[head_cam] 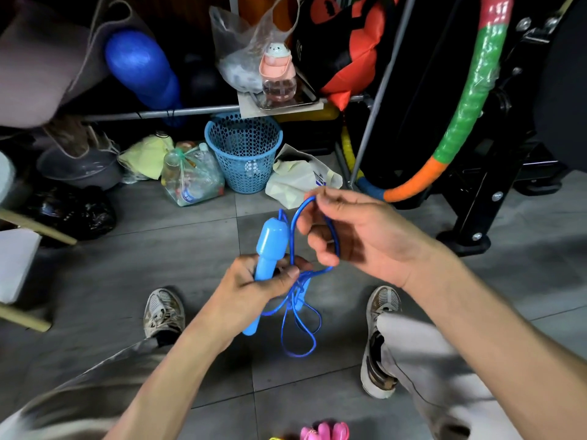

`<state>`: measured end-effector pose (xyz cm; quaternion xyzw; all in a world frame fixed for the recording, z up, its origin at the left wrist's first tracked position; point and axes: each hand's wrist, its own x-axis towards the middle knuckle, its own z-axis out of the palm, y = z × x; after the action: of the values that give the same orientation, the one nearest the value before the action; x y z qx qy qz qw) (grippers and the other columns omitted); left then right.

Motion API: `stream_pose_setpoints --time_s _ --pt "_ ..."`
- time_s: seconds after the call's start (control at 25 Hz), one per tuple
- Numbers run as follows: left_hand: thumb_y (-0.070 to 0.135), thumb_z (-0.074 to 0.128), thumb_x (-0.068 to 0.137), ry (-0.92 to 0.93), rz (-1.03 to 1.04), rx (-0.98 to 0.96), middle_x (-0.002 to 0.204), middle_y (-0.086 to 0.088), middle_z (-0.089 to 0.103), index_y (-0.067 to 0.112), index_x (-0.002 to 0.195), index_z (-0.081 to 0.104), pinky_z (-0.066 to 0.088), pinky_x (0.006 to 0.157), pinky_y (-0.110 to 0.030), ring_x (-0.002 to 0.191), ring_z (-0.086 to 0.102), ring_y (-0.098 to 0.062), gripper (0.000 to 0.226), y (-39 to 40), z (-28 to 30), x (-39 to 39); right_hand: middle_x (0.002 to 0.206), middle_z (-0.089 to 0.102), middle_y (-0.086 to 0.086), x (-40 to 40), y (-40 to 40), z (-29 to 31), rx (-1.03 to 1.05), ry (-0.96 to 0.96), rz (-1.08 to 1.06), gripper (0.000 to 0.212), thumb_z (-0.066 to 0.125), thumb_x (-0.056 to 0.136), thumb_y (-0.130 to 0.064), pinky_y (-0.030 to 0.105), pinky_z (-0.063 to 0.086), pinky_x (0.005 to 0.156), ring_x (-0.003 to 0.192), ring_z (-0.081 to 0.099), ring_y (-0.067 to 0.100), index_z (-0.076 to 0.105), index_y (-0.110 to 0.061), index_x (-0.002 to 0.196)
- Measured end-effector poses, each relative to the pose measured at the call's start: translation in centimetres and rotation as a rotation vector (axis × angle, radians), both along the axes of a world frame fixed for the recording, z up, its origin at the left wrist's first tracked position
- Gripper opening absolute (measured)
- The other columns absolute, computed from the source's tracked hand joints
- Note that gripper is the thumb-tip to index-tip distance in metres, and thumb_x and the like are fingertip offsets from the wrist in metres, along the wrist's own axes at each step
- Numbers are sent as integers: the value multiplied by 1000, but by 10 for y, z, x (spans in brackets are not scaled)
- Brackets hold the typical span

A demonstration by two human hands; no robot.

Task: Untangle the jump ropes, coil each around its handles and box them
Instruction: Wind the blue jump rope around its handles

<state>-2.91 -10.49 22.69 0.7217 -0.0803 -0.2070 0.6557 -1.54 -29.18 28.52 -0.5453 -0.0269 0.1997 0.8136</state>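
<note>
My left hand (pixel 254 289) grips the light blue handles (pixel 269 246) of a blue jump rope, held upright above the grey tiled floor. The blue cord (pixel 293 236) rises from the handles in a loop. My right hand (pixel 352 231) pinches the top of that loop and its fingers curl around the cord. More cord (pixel 300 331) hangs in loose loops below my left hand. A pink jump rope handle (pixel 325 431) lies at the bottom edge of the view, mostly cut off.
A blue mesh basket (pixel 244 150), a bag of plastic bottles (pixel 190 176) and crumpled paper (pixel 298 179) stand on the floor ahead. A striped hoop (pixel 467 106) leans on black gym equipment at right. My shoes (pixel 163 312) flank the rope.
</note>
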Motion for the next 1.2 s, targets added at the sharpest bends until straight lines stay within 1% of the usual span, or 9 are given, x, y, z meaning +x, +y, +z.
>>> stream_pose_setpoints --time_s 0.16,0.36,0.4,0.52,0.56,0.68,0.8,1.04,1.2 --pt "19 72 85 34 99 12 75 -4 70 15 75 70 43 65 -31 63 52 -11 11 5 8 6 71 59 5 7 -16 4 124 -7 -180 13 48 89 -20 26 38 46 54 47 16 54 -9 90" --pt "15 65 89 76 42 53 77 -11 72 8 87 70 40 51 -24 57 52 -15 9 11 14 9 67 58 3 16 -35 7 229 36 -372 10 46 90 -17 28 43 53 55 50 16 55 -12 87" --pt "14 65 89 87 65 29 77 -14 72 6 88 70 41 49 -24 56 53 -16 9 11 15 8 71 61 3 18 -35 2 83 24 -411 9 48 91 -15 29 46 57 58 53 16 56 -12 89" --pt "11 66 85 147 195 -108 87 -10 74 2 91 70 49 51 -25 64 59 -15 11 10 12 6 94 61 -7 17 -25 -16 -969 -212 -541 23 63 86 -11 23 44 68 71 55 7 56 -23 104" --pt "10 67 83 152 239 -135 91 -8 75 2 90 70 53 54 -27 69 61 -14 12 11 11 6 98 60 -8 14 -16 -20 -1115 -308 -525 31 67 81 -10 21 43 69 72 54 6 56 -25 106" --pt "10 68 83 68 302 -114 85 -4 75 8 83 72 52 66 -21 75 64 -9 5 10 7 9 99 68 6 -1 15 -23 -773 -230 -197 30 70 76 -5 24 45 73 75 58 8 60 -19 101" --pt "10 65 85 27 336 -145 73 -3 72 9 84 72 49 61 -15 66 65 -10 7 10 10 8 90 71 7 -11 38 -30 -611 -51 55 34 67 75 -9 28 47 70 77 62 12 55 -22 105" --pt "18 59 86 195 449 -444 88 -8 73 6 93 68 56 65 -27 72 67 -17 17 19 13 14 71 66 1 -13 51 -33 -660 -163 24 10 62 94 -14 25 48 60 61 58 9 64 -9 85" --pt "3 67 81 119 202 -174 88 -5 75 14 86 74 53 70 -28 82 67 -18 15 15 8 7 72 67 9 -6 43 -19 -212 -31 -209 15 52 98 -11 27 51 53 56 57 16 57 -4 86"
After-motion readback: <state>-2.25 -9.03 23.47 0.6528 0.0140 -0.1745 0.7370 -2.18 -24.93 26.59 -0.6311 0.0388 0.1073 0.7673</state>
